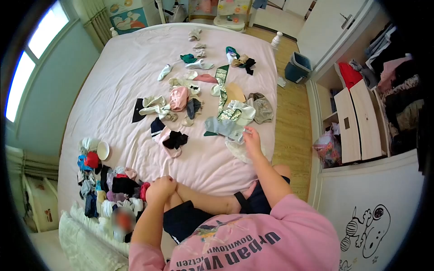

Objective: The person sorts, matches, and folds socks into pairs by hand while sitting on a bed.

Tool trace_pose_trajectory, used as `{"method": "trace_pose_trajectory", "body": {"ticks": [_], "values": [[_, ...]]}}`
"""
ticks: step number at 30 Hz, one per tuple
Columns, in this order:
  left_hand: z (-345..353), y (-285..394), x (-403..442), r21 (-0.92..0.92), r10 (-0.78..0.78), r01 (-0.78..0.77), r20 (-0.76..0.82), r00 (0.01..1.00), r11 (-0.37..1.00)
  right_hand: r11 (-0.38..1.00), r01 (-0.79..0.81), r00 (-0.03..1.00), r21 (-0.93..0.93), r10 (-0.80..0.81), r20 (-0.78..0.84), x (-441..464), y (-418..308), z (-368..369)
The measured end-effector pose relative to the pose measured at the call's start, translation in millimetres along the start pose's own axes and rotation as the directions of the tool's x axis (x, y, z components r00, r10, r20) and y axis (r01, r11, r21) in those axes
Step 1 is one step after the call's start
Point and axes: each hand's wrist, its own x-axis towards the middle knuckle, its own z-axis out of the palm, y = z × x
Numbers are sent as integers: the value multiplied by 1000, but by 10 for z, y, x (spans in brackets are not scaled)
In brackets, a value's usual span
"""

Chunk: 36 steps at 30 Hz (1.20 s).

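Note:
On the pink bedsheet, my right hand (253,139) pinches the edge of a light grey sock (229,129), which lies spread over other pieces. A white mesh-like piece (238,151) lies just below it. Next to the sock are a white piece (246,113), a grey-brown garment (261,108) and a green patterned strip (221,88). My left hand (162,184) rests on my bent knee with fingers curled, and I see nothing in it. Close to its left, a mixed heap of small clothes (124,186) includes a red piece (144,191).
Several socks and small garments, among them a pink one (179,98) and a black one (175,140), are scattered across the bed (113,86). A white bowl (103,151) stands by the heap. At right are an open wardrobe (355,119) and a bin (298,67).

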Motion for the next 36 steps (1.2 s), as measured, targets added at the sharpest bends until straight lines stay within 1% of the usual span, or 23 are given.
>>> {"method": "trace_pose_trajectory", "body": {"ticks": [2,3,5,6,7,8,9,10,11,13,15,17,18,19,21,22,25,26,29,30,33,35,36], "values": [[101,-98,479,-36,2,2,125,992,999,992,108,994,60,-109,15,153,-274,86],[580,23,568,-196,-33,83,246,969,977,996,87,995,2,-87,46,71,-343,-262],[999,71,1218,-478,-59,223,333,941,849,983,185,974,-12,-182,137,459,-651,-290],[1029,97,1284,-784,-74,415,432,899,462,971,238,958,-36,-229,172,599,-685,-283],[1043,282,1430,-861,-16,506,507,862,-58,955,280,943,-100,-254,213,855,-804,-300],[1110,416,1479,-662,78,503,561,824,-555,939,301,933,-166,-255,252,1033,-874,-344],[1142,528,1504,-645,-34,339,494,869,-684,919,320,924,-231,-249,291,1213,-924,-371],[1084,671,1579,-607,-153,153,422,893,-780,901,332,918,-280,-240,316,1464,-1008,-350],[1090,725,1599,-548,-284,-36,374,883,-836,896,325,917,-302,-220,332,1677,-1040,-318],[1088,692,1698,-577,-304,22,462,833,-816,883,310,916,-353,-178,361,2189,-1160,-229],[948,723,1624,-568,-317,96,583,748,-818,854,287,915,-435,-110,389,2752,-1288,-136],[1015,612,1707,-559,-264,149,589,764,-816,882,225,931,-414,-70,359,3453,-1374,-34],[1052,566,1707,-554,-242,167,589,771,-816,858,233,941,-457,-81,328,3791,-1414,-6],[1055,577,1702,-554,-250,189,620,743,-811,834,240,949,-497,-94,301,4087,-1438,34],[963,640,1690,-557,-272,231,675,686,-798,880,90,993,-466,-41,114,4418,-1597,211],[841,701,1661,-577,-310,251,698,646,-777,851,139,990,-506,-109,90,4611,-1533,255],[946,632,1716,-563,-304,261,715,630,-784,719,214,975,-662,-201,97,5153,-1237,352],[837,671,1704,-568,-298,275,713,634,-775,519,151,987,-841,-127,98,5396,-1093,347],[927,629,1756,-600,-370,285,732,572,-748,320,-26,997,-947,-58,-47,5195,-1099,589],[1002,577,1761,-596,-356,290,730,584,-749,309,-60,996,-949,81,-36,5102,-1171,675],[1170,468,1780,-582,-311,264,702,641,-769,214,-136,978,-967,-126,-165,5006,-860,736],[1337,405,1754,-547,-259,212,657,708,-810,297,-187,968,-936,-105,-226,5198,-577,558],[1421,367,1740,-522,-230,187,632,740,-832,353,-222,949,-909,-136,-284,5086,-520,496]]}}
